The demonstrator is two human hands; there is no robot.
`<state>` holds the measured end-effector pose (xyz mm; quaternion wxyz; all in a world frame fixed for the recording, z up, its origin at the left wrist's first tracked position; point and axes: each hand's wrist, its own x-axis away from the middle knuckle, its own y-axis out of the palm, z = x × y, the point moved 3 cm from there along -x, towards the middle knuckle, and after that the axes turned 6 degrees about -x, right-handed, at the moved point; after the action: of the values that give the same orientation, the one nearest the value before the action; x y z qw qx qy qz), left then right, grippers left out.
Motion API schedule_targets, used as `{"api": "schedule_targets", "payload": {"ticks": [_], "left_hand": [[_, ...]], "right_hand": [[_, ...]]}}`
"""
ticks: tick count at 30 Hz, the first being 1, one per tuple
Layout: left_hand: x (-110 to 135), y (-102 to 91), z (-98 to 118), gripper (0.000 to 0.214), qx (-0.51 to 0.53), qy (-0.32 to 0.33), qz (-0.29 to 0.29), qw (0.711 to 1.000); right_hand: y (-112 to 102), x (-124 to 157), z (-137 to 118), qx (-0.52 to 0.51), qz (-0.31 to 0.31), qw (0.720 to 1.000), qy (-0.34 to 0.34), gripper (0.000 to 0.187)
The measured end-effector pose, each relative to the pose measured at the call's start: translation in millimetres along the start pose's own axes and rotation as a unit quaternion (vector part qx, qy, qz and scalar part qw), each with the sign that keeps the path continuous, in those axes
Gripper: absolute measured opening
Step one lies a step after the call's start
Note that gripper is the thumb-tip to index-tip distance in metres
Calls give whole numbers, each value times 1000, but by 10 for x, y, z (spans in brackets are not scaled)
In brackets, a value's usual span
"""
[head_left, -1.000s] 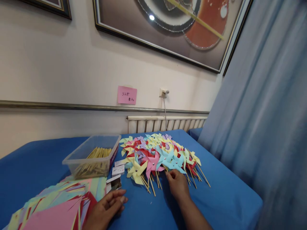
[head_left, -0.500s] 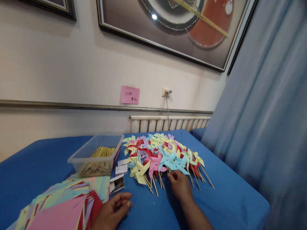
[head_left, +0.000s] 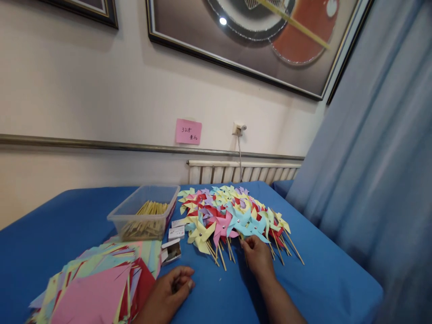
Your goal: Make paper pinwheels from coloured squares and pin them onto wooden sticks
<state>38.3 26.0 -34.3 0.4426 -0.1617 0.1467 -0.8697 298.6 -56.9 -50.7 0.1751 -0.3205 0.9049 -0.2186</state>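
Observation:
My right hand (head_left: 257, 254) pinches the thin wooden stick of a paper pinwheel, at the near edge of a pile of pinwheels (head_left: 224, 227). Light-blue pinwheel heads (head_left: 238, 220) lie just above the fingertips; which head belongs to the held stick is hard to tell. Loosely curled, my left hand (head_left: 172, 288) rests by the table's front with a gap between thumb and fingers and nothing visible in it. Beside it lies a stack of coloured paper sheets (head_left: 91, 292), pink on top, with cut slits. A small opened box (head_left: 171, 252) sits just beyond this hand.
A clear plastic bin (head_left: 116, 218) holds many wooden sticks (head_left: 148, 220). Small white boxes (head_left: 176, 232) stand between bin and pinwheels. Blue cloth covers the table (head_left: 324, 279). Behind are a radiator (head_left: 243, 172) and a wall rail; a blue curtain (head_left: 367, 157) hangs at right.
The view has shifted slightly, so everything sits a little further right. My right hand stays at the pinwheel stick. My left hand's fingers look slightly more curled.

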Motion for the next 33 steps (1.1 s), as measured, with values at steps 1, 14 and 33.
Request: {"api": "schedule_targets", "payload": {"ticks": [1,14,33], "left_hand": [[10,1,17,34,-1,-1,1,1000],[55,42,22,25,-30,44,-16,998],[171,21,123,12,-97,32,4,995]], "right_hand": [[-10,18,-17,-1,5,1000,-2,26],[-25,271,-249,-48,11,997,-64,38],[1422,641,-823,-274,-213,935,-68,40]]}}
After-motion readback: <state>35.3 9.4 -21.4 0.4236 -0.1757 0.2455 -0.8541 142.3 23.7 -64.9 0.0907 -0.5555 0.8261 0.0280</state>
